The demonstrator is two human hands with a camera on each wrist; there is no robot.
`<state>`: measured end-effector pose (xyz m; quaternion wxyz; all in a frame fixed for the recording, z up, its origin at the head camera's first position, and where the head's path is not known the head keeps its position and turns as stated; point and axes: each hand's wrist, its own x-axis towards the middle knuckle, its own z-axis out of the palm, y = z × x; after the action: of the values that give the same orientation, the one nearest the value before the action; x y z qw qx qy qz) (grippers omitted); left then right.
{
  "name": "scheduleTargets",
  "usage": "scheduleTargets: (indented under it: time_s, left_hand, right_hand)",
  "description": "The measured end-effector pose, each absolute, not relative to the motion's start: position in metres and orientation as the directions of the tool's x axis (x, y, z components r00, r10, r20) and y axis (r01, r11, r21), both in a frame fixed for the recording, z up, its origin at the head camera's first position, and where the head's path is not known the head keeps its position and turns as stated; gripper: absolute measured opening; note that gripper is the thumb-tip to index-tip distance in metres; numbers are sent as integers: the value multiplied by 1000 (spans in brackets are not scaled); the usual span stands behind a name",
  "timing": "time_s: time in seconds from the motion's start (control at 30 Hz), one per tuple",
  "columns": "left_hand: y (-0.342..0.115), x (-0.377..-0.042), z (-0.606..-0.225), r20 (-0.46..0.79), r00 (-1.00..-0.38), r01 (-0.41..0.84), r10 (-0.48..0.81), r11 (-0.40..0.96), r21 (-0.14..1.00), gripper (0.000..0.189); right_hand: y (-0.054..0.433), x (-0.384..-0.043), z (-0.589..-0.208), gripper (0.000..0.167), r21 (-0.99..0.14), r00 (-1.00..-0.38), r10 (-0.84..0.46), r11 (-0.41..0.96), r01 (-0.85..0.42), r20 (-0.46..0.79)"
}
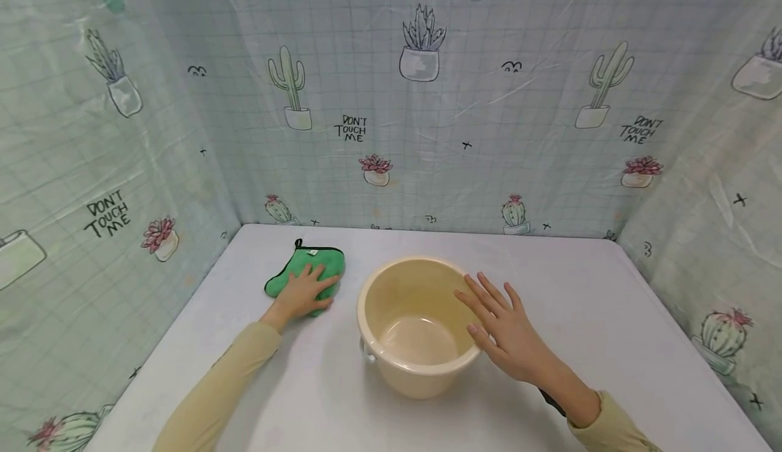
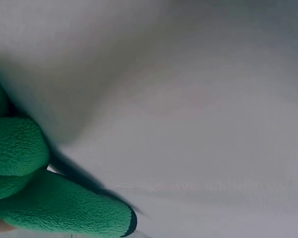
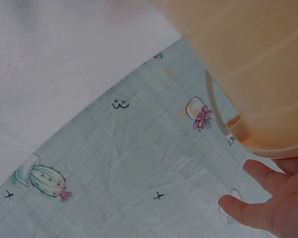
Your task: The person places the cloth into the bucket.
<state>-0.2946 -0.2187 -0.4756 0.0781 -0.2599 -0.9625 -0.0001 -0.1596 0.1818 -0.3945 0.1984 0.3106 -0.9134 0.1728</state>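
My left hand (image 1: 305, 292) lies with spread fingers on top of a green cloth (image 1: 332, 260) with black edging and a small black hanging loop. The left wrist view shows the cloth (image 2: 64, 208) fluffy and rumpled into folds; most of the hand is out of that view. A cream plastic bucket (image 1: 380, 368) stands upright on the table, its inside bare. At its right side is my right hand (image 1: 510, 336), fingers extended and fanned out by the rim. From the right wrist, the bucket (image 3: 258, 64) has a handle (image 3: 214, 104), and the fingers are close under its rim.
A white table (image 1: 556, 289) carries the bucket in the middle and the cloth to its left. Sheeting printed with cacti (image 1: 421, 119) hangs behind the table and along its left and right sides.
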Motion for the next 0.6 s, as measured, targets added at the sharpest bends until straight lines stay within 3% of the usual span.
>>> scheduleTargets:
  time_s: [0.3, 0.5, 0.6]
  left_hand:
    - [-215, -296, -472, 150, -825, 539, 545, 838, -86, 40]
    - [-215, -299, -466, 196, -790, 572, 580, 814, -103, 25]
    - [-215, -298, -459, 237, -755, 587, 612, 791, -174, 22]
  right_hand:
    - [183, -160, -397, 47, -197, -724, -498, 742, -641, 477]
    - [182, -160, -397, 49, -200, -726, -495, 743, -638, 476]
    - [182, -160, -397, 52, -196, -731, -492, 750, -631, 473]
